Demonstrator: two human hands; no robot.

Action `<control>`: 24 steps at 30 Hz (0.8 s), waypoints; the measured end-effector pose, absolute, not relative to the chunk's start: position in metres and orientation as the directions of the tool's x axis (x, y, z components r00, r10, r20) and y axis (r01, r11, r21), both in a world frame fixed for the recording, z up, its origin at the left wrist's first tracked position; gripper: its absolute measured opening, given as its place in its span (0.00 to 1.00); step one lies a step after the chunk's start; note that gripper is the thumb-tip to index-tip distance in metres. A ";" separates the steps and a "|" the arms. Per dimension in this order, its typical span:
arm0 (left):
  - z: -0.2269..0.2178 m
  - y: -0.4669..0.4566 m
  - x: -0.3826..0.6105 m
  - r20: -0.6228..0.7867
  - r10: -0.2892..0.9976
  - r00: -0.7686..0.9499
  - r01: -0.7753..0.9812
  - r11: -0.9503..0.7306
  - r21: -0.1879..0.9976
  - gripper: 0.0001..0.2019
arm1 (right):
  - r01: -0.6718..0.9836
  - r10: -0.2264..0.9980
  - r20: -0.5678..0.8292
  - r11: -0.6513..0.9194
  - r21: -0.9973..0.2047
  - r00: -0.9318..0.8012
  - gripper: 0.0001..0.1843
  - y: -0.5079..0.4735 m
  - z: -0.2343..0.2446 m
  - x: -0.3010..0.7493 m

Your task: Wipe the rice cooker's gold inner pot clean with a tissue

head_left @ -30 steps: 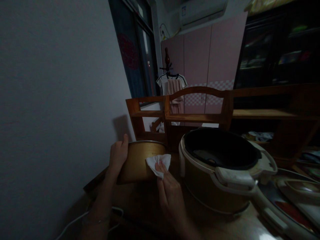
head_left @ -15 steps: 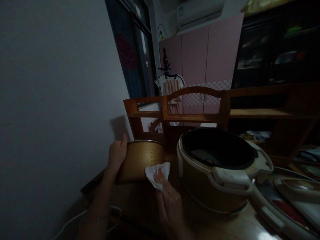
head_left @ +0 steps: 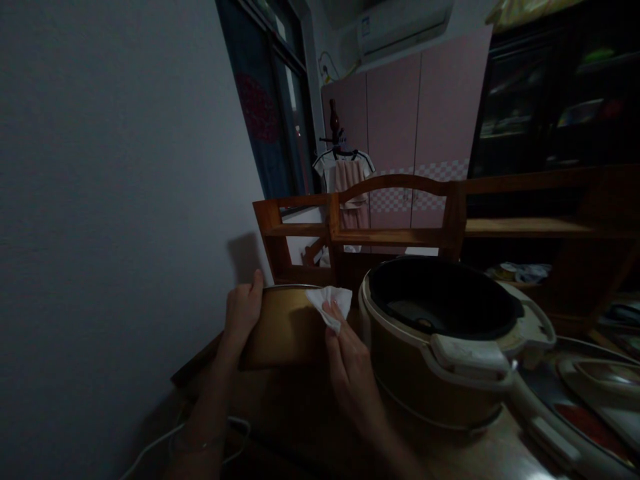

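Note:
A gold-coloured inner pot (head_left: 285, 327) with a thin metal rim stands tilted at the left of the table. My left hand (head_left: 243, 308) grips its left side, thumb up at the rim and the fingers partly hidden. Against the pot's upper right side, my right hand (head_left: 349, 357) presses a white tissue (head_left: 330, 300) under its fingertips. Just to the right stands the pressure cooker body (head_left: 430, 380), its lid off and its dark inside (head_left: 445, 300) showing.
A detached cooker lid (head_left: 595, 400) lies at the right on the table (head_left: 465, 453). A wooden shelf unit (head_left: 390, 235) runs along the back. The wall (head_left: 150, 200) is close on the left, and a white cable (head_left: 155, 445) trails at the lower left.
My right hand and the tissue have moved up along the pot's side, from the measuring marks to near the rim. My left hand keeps its grip. The view has shifted slightly.

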State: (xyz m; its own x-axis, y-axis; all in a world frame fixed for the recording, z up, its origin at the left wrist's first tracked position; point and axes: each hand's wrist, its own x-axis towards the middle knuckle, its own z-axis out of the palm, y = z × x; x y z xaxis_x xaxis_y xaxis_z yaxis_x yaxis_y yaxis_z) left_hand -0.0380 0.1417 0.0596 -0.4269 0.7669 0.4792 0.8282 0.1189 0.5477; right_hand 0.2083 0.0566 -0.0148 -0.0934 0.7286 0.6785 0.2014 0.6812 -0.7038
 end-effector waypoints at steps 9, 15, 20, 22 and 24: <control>0.057 0.141 -0.043 0.493 0.755 -0.433 0.817 0.098 0.568 0.32 | 0.245 0.708 0.671 0.706 -0.664 -0.221 0.26 0.073 -0.021 0.192; 0.059 0.144 -0.044 0.475 0.763 -0.438 0.814 0.113 0.569 0.33 | 0.285 0.693 0.681 0.720 -0.633 -0.237 0.27 0.055 -0.037 0.192; 0.058 0.144 -0.044 0.479 0.761 -0.439 0.816 0.114 0.566 0.33 | 0.325 0.669 0.703 0.739 -0.591 -0.243 0.28 0.047 -0.049 0.195; 0.057 0.145 -0.045 0.485 0.759 -0.434 0.820 0.109 0.562 0.33 | 0.351 0.653 0.712 0.750 -0.560 -0.257 0.29 0.045 -0.053 0.196; 0.057 0.145 -0.046 0.485 0.761 -0.431 0.821 0.107 0.561 0.32 | 0.376 0.639 0.721 0.759 -0.532 -0.269 0.29 0.043 -0.057 0.197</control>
